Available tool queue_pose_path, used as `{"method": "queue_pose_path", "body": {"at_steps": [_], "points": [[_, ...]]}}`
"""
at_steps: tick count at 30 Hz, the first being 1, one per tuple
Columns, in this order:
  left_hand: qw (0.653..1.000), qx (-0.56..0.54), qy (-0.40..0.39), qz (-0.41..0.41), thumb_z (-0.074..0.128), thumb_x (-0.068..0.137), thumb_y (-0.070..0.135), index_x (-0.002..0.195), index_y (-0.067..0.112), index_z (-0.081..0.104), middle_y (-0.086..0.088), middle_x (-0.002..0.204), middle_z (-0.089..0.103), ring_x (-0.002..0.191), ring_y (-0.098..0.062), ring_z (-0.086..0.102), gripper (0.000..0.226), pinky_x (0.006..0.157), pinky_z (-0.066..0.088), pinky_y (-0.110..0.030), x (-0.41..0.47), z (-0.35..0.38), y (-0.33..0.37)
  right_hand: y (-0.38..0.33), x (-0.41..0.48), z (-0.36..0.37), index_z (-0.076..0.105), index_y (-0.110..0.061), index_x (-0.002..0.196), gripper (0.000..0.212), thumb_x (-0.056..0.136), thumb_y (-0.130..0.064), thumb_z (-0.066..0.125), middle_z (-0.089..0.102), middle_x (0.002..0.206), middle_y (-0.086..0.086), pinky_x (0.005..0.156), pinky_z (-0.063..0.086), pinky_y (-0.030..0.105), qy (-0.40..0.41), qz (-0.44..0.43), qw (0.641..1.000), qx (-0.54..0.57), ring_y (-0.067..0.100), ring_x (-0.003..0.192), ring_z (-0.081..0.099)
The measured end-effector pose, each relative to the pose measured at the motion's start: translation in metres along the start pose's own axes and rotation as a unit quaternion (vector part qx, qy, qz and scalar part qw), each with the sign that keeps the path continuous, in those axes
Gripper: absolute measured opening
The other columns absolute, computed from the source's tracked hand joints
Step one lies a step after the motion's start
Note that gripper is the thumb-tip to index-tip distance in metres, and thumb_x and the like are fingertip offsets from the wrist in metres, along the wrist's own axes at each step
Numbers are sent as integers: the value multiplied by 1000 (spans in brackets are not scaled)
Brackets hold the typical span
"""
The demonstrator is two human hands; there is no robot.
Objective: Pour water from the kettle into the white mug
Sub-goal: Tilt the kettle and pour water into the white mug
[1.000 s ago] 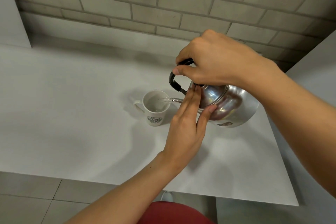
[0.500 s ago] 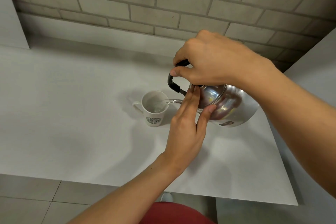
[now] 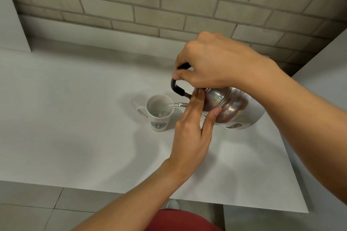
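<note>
Water (image 3: 170,106) ran in a thin clear stream from the spout (image 3: 181,104) into the mug (image 3: 159,112), which stood upright near the middle of the table (image 3: 75,118), its handle turned left and a green round logo facing the near edge. The mug already held some water; how full it was could not be judged. Just right of it, the kettle (image 3: 232,108) was tipped leftward, its spout reaching over the mug's right rim without touching it, and its shiny steel body was lifted off the tabletop on the right side.

The right hand (image 3: 216,63) was clenched over the black handle (image 3: 177,88) from above, thumb stretched along the near side of the grip and the other fingers curled around the far side. The left hand (image 3: 191,137) lay open and flat against the kettle's lid (image 3: 216,99): its long fingers (image 3: 197,99) were straight, close together, and pressed on the lid's left edge, while the thumb (image 3: 211,120) spread wide and touched the near shoulder of the body. It gripped nothing.

Behind the table rose a brick wall (image 3: 169,2). At the near edge showed grey floor tiles (image 3: 28,212) and a patch of red clothing (image 3: 180,220).
</note>
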State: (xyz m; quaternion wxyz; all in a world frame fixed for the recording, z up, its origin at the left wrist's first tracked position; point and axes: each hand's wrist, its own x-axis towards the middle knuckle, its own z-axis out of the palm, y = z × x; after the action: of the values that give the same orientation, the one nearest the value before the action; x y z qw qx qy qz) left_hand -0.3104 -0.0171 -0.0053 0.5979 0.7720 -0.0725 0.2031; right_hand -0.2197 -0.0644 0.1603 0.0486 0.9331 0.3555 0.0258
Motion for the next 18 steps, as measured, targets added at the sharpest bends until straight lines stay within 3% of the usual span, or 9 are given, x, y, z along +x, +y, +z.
{"method": "queue_pose_path", "body": {"at_steps": [7, 12, 18], "points": [[1000, -5, 8, -7, 56, 105, 32, 156, 9, 42, -4, 153, 56, 135, -17, 57, 58, 108, 46, -28, 0, 0, 1, -3, 3, -2, 79, -18, 99, 34, 96, -46, 59, 68, 81, 9, 67, 57, 43, -6, -2, 1000, -7, 39, 80, 64], [1000, -8, 9, -9, 57, 106, 31, 157, 10, 41, -5, 152, 57, 134, -18, 58, 57, 107, 46, -28, 0, 0, 1, -3, 5, 0, 80, -21, 101, 33, 96, -47, 60, 50, 67, -1, 62, 52, 39, -10, 0, 1000, -8, 38, 79, 63], [1000, -11, 13, -12, 58, 106, 29, 155, 8, 43, -5, 151, 58, 134, -18, 58, 56, 107, 46, -29, 0, 0, 1, -1, 8, 3, 79, -20, 102, 34, 96, -47, 60, 70, 87, 11, 64, 54, 40, -1, -11, 1000, -19, 39, 81, 64]]}}
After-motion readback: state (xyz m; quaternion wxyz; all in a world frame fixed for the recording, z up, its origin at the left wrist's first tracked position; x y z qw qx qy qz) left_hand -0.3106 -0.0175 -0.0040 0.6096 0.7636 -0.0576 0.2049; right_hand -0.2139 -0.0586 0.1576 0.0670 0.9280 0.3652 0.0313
